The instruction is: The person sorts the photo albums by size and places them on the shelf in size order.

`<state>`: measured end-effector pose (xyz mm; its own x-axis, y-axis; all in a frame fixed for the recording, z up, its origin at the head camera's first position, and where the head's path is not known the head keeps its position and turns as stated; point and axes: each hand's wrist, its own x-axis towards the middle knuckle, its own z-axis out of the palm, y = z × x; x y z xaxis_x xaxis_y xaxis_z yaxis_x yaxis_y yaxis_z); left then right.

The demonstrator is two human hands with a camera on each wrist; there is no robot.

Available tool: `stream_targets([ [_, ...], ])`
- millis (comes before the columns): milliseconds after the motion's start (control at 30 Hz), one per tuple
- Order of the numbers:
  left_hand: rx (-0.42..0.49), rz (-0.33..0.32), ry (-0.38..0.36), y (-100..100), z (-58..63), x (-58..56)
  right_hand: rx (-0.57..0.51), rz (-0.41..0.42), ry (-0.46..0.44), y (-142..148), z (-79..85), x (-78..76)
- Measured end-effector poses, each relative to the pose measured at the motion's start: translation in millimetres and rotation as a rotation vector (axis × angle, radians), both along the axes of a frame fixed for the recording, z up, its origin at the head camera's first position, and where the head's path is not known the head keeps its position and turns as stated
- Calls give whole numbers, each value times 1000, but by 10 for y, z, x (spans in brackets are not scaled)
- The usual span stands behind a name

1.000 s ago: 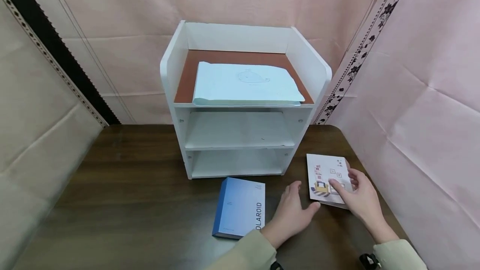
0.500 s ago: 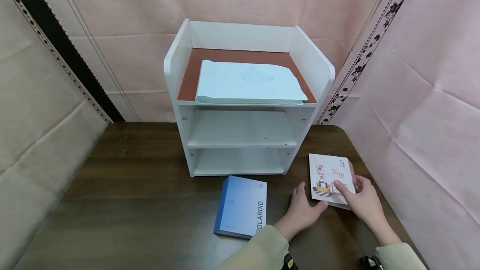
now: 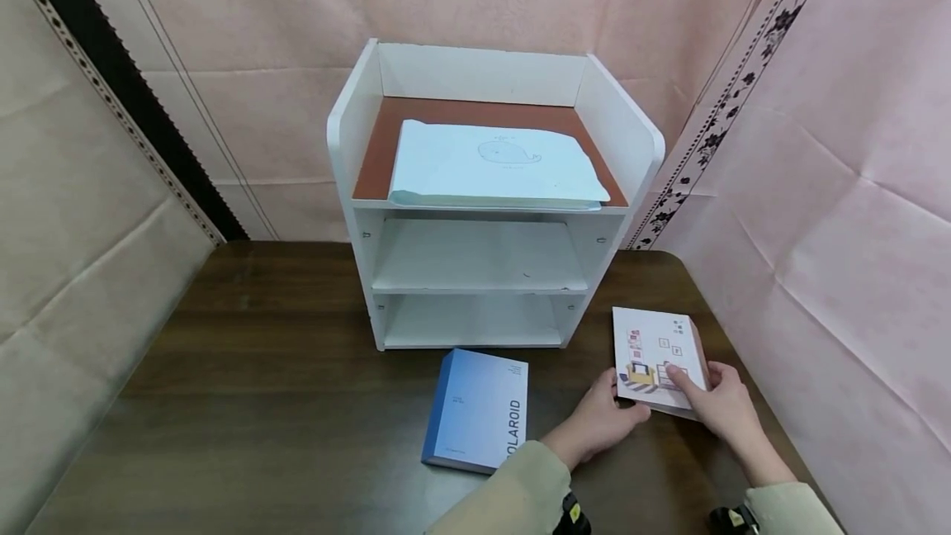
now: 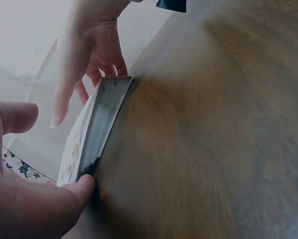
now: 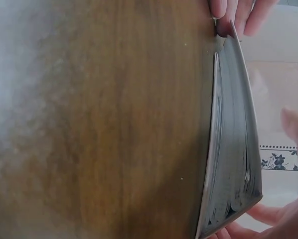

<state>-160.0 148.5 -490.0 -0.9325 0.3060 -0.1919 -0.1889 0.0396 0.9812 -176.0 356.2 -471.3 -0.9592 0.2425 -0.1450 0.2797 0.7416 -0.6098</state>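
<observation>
A white book point(image 3: 654, 357) with a printed picture on its cover lies on the table's right side, its page edges visible in the right wrist view. My right hand point(image 3: 724, 407) grips its right edge, the fingers curled at the spine and the thumb above the cover. My left hand point(image 3: 602, 423) meets the lower left edge with its fingertips, thumb held apart from the book. Just left of that hand lies a blue book point(image 3: 479, 411) with POLAROID lettering.
Behind the books stands a white shelf unit point(image 3: 475, 293) with two lower shelves and a brown-floored top. A pale blue folded sheet point(image 3: 494, 168) with a whale drawing lies up there. Pink curtains point(image 3: 854, 188) enclose the dark wooden table point(image 3: 260, 386).
My left hand has moved right, and its fingertips now meet the white book's edge. My right hand has shifted slightly down along the book's right edge. The blue book stays put.
</observation>
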Motion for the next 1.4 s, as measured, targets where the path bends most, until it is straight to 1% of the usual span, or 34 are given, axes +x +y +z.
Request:
stream_targets([
  [100, 7, 0, -46, -5, 5, -7, -33, -7, -40, 33, 12, -22],
  [233, 20, 3, -89, 3, 13, -4, -58, -48, -82, 66, 27, -59],
  [367, 5, 4, -98, 18, 17, 17, -78, -76, -124, 83, 34, -79],
  [500, -23, 12, -99, 21, 4, 27, -93, -73, -152, 135, 6, -96],
  [733, -7, 23, -90, 7, -23, 52, -140, -83, -222, 162, 5, -82],
  [833, 7, 23, -98, -11, -28, 53, -161, -88, -207, 154, -1, -76],
  [900, 17, 22, -98, -25, -28, 53, -179, -89, -172, 145, -7, -68],
  [967, 12, 20, -81, -43, -25, 56, -212, -85, -136, 134, -18, -60],
  [1067, -23, 19, -58, -63, -26, 68, -285, -71, -117, 126, -37, -41],
  [1200, -101, 10, -37, -81, -14, 90, -369, -65, -123, 119, -42, -3],
  [1300, -109, 8, -15, -116, 32, 91, -414, -54, -127, 91, -1, 25],
  [1400, -82, 15, -4, -188, 119, 83, -485, -39, -123, 35, 69, 48],
])
